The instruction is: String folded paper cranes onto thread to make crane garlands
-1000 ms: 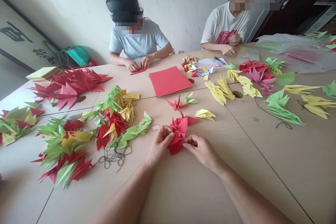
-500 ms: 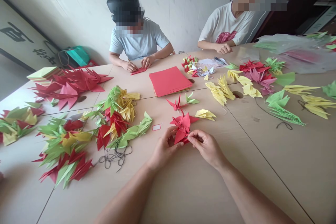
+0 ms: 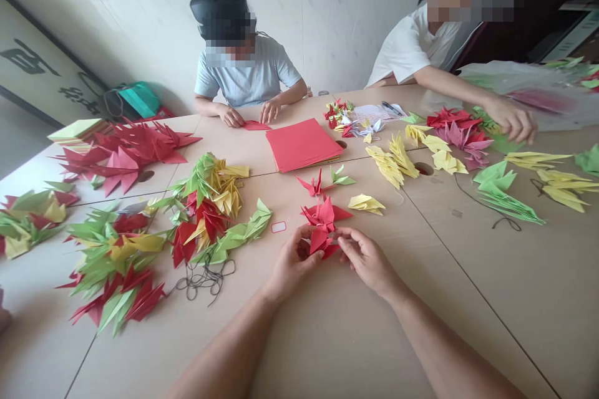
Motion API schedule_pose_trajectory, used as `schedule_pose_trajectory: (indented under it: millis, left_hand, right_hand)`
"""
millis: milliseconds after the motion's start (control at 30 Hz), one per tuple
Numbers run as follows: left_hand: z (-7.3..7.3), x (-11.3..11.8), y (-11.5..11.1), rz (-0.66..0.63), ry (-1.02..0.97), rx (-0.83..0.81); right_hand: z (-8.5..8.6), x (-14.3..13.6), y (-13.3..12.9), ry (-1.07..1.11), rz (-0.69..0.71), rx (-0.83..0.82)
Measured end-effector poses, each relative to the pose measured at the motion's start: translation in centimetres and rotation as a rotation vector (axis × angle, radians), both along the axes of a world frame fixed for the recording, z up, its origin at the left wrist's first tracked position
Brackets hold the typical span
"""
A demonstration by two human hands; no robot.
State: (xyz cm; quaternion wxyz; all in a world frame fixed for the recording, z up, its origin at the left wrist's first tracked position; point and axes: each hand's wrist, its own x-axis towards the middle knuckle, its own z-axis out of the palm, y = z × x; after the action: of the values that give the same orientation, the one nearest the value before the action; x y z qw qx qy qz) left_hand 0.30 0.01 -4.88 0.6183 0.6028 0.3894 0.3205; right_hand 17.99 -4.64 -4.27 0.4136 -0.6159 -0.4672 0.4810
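My left hand is closed on the left side of a red paper crane, thumb in front and fingers partly hidden behind the paper. From the other side my right hand pinches the crane's lower right edge between thumb and fingertips. More folded red paper shows just above, touching or joined to it; I cannot tell which. A small red crane lies farther back, with a small green crane beside it. To their right rests a folded yellow paper crane.
A stack of red paper lies mid-table. Left are heaps of red cranes and mixed cranes, with tangled dark string. Yellow cranes and green cranes lie right. Across sit two people, one folding red paper.
My right fingertips have shifted slightly along the crane, which has tilted a little. The person at right has leaned over and stretched an arm toward the green paper.
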Motion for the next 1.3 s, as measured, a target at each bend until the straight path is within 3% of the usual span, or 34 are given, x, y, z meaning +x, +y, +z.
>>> schedule_pose_trajectory:
  millis: [367, 767, 1067, 1300]
  left_hand:
    - [0.7, 0.3, -0.4, -0.081, -0.053, -0.033]
    - [0.7, 0.3, -0.5, 0.010, -0.074, 0.000]
    - [0.5, 0.2, -0.4, 0.026, -0.009, 0.024]
    - [0.3, 0.1, -0.4, 0.014, 0.014, 0.025]
  right_hand:
    - [-0.2, -0.6, -0.5, -0.006, 0.088, 0.007]
    - [0.5, -0.3, -0.4, -0.120, -0.007, 0.054]
    - [0.4, -0.4, -0.3, -0.192, 0.045, 0.132]
    - [0.2, -0.4, -0.2, -0.175, 0.056, 0.103]
